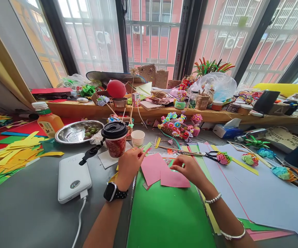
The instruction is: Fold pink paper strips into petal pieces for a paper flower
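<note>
My left hand point(131, 166), with a watch on its wrist, is closed in a pinch at the upper left of the pink paper. A thin pink strip point(148, 150) pokes out from its fingertips. Two pink paper pieces point(152, 168) point(175, 179) overlap on the green board point(168, 215). Over their right side, my right hand point(190, 169) has its fingers curled and thumb and forefinger brought together; anything between them is too small to make out. Scissors point(211, 155) lie beyond that hand, beside a folded-paper flower ball point(224, 158).
Left of the board are a white power bank point(74, 177) with a cable, a lidded red cup point(114, 139), a paper cup point(137, 138) and a metal bowl point(68, 134) of green fruit. White sheets point(262, 193) cover the right side. Paper flowers point(174, 124) stand behind.
</note>
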Tool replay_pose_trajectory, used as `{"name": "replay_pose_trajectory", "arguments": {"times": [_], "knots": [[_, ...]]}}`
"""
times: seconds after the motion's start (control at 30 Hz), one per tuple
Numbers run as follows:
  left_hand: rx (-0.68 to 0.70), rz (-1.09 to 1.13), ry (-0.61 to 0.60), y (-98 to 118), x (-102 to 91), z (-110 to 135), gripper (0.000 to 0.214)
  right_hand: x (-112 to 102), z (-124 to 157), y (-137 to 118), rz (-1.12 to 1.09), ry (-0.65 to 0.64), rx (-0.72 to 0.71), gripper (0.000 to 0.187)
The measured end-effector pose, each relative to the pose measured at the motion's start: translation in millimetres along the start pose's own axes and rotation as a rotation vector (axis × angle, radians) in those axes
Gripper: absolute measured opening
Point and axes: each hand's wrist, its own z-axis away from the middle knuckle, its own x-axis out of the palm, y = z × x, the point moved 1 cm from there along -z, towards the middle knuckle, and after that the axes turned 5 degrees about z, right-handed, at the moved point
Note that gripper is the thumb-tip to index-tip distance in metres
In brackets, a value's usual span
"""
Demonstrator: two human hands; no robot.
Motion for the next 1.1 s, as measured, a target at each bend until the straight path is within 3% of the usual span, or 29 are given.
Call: {"name": "replay_pose_trajectory", "arguments": {"times": [0.13, 0.23, 0.47, 0.67, 0.77, 0.93, 1.1], "knots": [[-0.191, -0.118, 0.021, -15, -8.0, -2, 0.030, 4, 3, 3, 0.187, -0.152, -0.013, 0.021], [-0.233, -0.146, 0.020, -19, -8.1, -3, 0.031, 6, 4, 1, 0.220, -0.198, -0.018, 0.024], [-0.199, -0.154, 0.069, -22, -0.9, -3, 0.023, 9, 3, 1, 0.204, -0.269, 0.042, 0.021], [-0.186, -0.040, 0.279, -17, -3.7, -1, 0.031, 9, 4, 3, 0.155, -0.264, 0.042, 0.029], [-0.100, 0.099, 0.345, -11, -3.5, -2, 0.024, 9, 5, 4, 0.127, -0.300, 0.012, 0.029], [0.031, 0.405, 0.226, 1, 5.0, -2, 0.023, 8, 4, 4, 0.103, -0.274, -0.014, 0.023], [-0.108, 0.903, 0.014, 10, 16.8, 1, 0.028, 4, 0, 1, -0.130, -0.114, 0.076, 0.021]]}}
